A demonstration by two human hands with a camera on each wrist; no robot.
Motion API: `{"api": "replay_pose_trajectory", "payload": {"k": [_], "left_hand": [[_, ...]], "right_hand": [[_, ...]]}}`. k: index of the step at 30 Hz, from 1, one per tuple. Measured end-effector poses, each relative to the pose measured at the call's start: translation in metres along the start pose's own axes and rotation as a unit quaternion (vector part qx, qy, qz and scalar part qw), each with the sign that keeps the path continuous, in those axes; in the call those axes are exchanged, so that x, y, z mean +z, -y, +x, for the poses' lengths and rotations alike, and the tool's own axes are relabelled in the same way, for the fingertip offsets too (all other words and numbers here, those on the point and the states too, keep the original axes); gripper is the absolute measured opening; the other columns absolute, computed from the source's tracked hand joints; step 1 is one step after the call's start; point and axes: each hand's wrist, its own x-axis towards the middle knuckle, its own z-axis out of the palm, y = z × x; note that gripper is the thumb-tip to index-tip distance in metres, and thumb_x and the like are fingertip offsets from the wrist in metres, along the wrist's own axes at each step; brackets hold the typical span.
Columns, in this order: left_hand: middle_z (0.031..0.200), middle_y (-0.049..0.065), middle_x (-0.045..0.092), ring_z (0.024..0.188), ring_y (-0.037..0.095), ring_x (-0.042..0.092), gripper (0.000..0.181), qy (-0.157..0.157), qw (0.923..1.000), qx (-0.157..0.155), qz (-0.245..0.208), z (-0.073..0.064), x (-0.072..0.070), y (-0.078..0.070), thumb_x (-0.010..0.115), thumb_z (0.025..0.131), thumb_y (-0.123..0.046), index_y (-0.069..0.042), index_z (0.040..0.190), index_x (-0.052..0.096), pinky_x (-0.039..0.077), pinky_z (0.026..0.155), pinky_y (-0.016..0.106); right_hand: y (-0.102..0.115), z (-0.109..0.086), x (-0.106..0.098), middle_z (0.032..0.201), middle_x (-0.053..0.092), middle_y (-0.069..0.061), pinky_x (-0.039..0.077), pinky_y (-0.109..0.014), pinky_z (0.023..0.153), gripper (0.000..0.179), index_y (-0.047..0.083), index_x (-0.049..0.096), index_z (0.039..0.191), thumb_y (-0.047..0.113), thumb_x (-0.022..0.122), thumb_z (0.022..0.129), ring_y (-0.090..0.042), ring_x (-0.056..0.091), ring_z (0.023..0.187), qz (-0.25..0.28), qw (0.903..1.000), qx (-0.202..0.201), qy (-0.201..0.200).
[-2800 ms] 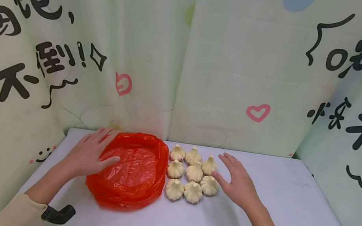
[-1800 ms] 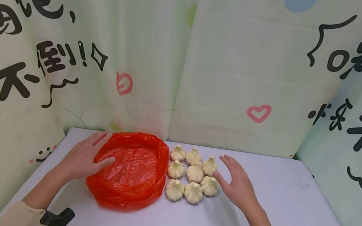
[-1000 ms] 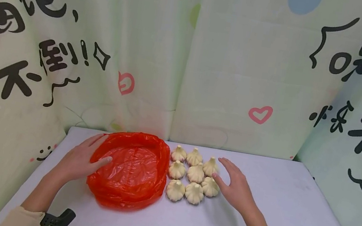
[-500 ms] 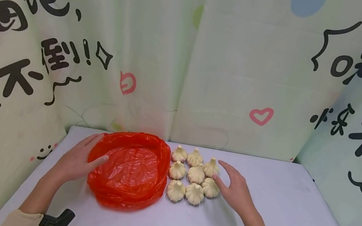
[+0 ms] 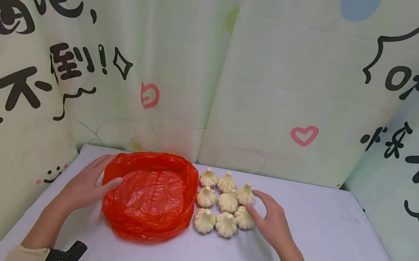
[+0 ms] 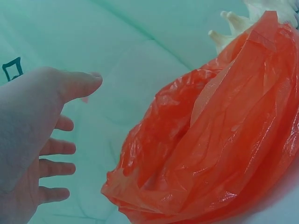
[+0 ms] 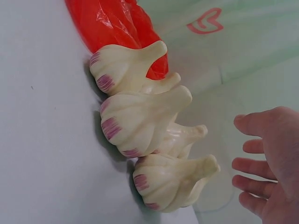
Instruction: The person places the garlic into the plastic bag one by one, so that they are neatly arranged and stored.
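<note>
A red plastic bag (image 5: 149,201) lies spread with its mouth wide and its rim rolled into a ring on the table. To its right, several white garlic bulbs (image 5: 228,202) stand close together in rough rows, stems up; the right wrist view shows purple streaks on a garlic bulb (image 7: 140,122). My left hand (image 5: 85,186) hovers at the bag's left rim, fingers extended; a gap between hand and bag shows in the left wrist view. My right hand (image 5: 271,221) is beside the right-hand bulbs, thumb spread from loosely bent fingers, nothing in its grasp.
A white table (image 5: 321,255) carries everything, its far edge meeting a pale green curtain (image 5: 284,78) printed with black characters and pink hearts. Curtains also flank the table on the left and right. A black device (image 5: 66,253) is worn on each wrist.
My left hand has drifted left and slightly down, from over the bag to its left rim. My right hand has lowered a little beside the bulbs. Bag and garlic stay put; the view shifted slightly.
</note>
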Motion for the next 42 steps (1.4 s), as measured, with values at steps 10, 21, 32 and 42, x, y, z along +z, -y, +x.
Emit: {"api": "replay_pose_trajectory", "payload": {"k": [10,21,32,42], "left_hand": [[0.155,0.022,0.026,0.136,0.045,0.031,0.084,-0.002,0.9997,-0.017,-0.018,-0.004,0.003,0.009,0.06,0.09,-0.05,-0.01,0.153,0.022,0.052,0.087,0.061],[0.156,0.024,0.022,0.138,0.048,0.027,0.085,-0.006,0.9985,-0.044,-0.03,-0.009,0.003,0.015,0.058,0.091,-0.049,-0.009,0.154,0.018,0.048,0.092,0.065],[0.157,0.024,0.022,0.139,0.048,0.026,0.079,-0.004,0.9973,-0.06,-0.042,-0.009,0.006,0.022,0.054,0.095,-0.048,-0.008,0.154,0.019,0.043,0.095,0.068],[0.155,0.024,0.025,0.138,0.047,0.027,0.069,-0.012,0.9975,-0.053,-0.044,-0.009,0.014,0.032,0.053,0.097,-0.038,-0.01,0.153,0.024,0.042,0.097,0.068]], "right_hand": [[-0.004,-0.001,0.004,0.136,0.056,-0.018,0.042,-0.057,0.105,0.048,0.006,0.054,0.134,0.022,0.067,0.091,-0.039,0.049,0.129,0.008,0.9999,-0.005,-0.003],[-0.008,-0.002,0.011,0.13,0.061,-0.016,0.047,-0.054,0.101,0.045,0.006,0.057,0.131,0.02,0.068,0.09,-0.035,0.056,0.121,0.004,1.0,-0.002,-0.006],[-0.011,-0.005,0.015,0.121,0.065,-0.014,0.049,-0.052,0.097,0.038,0.004,0.061,0.124,0.016,0.068,0.089,-0.033,0.06,0.114,0.013,0.9998,-0.01,-0.01],[-0.012,-0.006,0.017,0.115,0.068,-0.013,0.051,-0.052,0.095,0.031,0.004,0.065,0.118,0.01,0.069,0.087,-0.032,0.063,0.108,0.014,0.9997,-0.017,-0.015]]}}
